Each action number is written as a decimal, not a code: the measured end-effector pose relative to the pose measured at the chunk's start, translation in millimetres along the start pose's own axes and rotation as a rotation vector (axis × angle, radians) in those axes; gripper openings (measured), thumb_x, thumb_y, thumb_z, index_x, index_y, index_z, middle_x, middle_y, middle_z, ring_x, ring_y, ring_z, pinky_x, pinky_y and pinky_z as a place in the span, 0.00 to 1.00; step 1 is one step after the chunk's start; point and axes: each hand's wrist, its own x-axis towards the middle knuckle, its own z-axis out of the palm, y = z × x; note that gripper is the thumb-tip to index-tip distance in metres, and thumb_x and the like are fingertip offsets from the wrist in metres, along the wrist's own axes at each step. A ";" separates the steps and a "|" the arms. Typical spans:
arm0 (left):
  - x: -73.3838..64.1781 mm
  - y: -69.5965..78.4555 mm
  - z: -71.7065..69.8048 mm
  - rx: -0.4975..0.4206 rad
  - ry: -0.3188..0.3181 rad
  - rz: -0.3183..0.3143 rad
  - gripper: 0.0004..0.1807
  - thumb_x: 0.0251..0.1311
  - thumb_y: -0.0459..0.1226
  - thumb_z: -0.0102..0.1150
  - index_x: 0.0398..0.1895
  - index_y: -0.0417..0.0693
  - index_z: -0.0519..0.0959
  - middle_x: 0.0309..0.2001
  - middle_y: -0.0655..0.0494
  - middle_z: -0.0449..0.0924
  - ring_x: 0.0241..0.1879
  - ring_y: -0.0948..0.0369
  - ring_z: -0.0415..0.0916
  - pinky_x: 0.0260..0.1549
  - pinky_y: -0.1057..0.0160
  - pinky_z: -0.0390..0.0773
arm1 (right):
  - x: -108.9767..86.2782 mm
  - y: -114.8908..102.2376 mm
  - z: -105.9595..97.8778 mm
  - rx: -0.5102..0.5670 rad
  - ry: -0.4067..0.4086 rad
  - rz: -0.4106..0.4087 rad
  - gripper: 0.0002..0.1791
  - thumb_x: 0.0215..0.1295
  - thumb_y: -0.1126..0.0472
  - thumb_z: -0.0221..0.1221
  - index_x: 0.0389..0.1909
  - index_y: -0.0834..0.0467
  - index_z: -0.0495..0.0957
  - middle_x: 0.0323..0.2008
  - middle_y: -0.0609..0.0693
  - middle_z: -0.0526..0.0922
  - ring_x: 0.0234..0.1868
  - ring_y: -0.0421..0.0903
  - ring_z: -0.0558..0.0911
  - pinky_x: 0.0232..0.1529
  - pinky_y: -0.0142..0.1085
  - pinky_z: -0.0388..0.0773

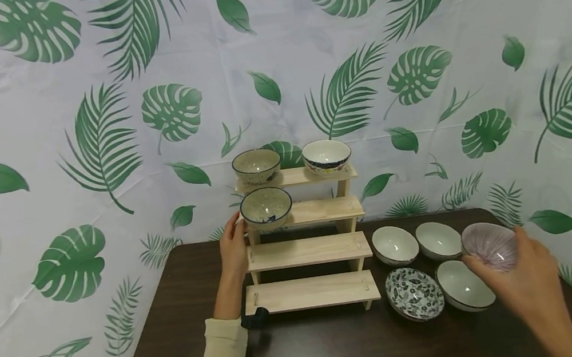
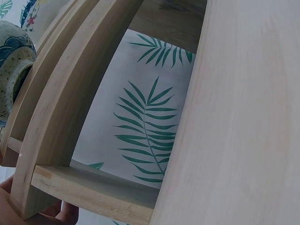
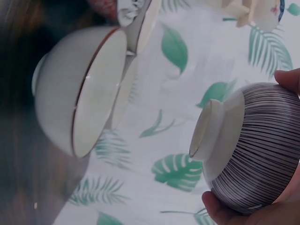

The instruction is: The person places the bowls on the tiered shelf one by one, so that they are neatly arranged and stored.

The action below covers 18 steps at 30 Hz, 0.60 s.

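Note:
My left hand (image 1: 233, 247) grips the left end of a board of the four-step wooden stand (image 1: 308, 251). In the left wrist view, its fingers (image 2: 68, 213) curl round the wood from beneath. Just above that hand, a speckled bowl with a dark rim (image 1: 266, 208) sits on the second step from the top. My right hand (image 1: 530, 275) holds a purple striped bowl (image 1: 490, 246) up at the right. In the right wrist view, thumb and fingers span the striped bowl (image 3: 262, 140) from opposite sides, its pale foot facing away from the palm.
Another speckled bowl (image 1: 256, 166) and a white patterned bowl (image 1: 327, 156) stand on the top step. Right of the stand, on the dark table (image 1: 303, 352), are a black-and-white floral bowl (image 1: 414, 294) and three pale bowls (image 1: 395, 245). A leaf-print cloth (image 1: 274, 59) hangs behind.

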 end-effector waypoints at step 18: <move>1.2 -4.0 -0.8 -0.004 0.000 0.028 0.27 0.81 0.46 0.44 0.79 0.53 0.65 0.68 0.43 0.72 0.70 0.50 0.67 0.74 0.47 0.63 | -8.1 -39.6 -0.6 0.040 0.022 -0.073 0.62 0.52 0.43 0.76 0.81 0.63 0.53 0.67 0.81 0.66 0.64 0.80 0.64 0.54 0.76 0.61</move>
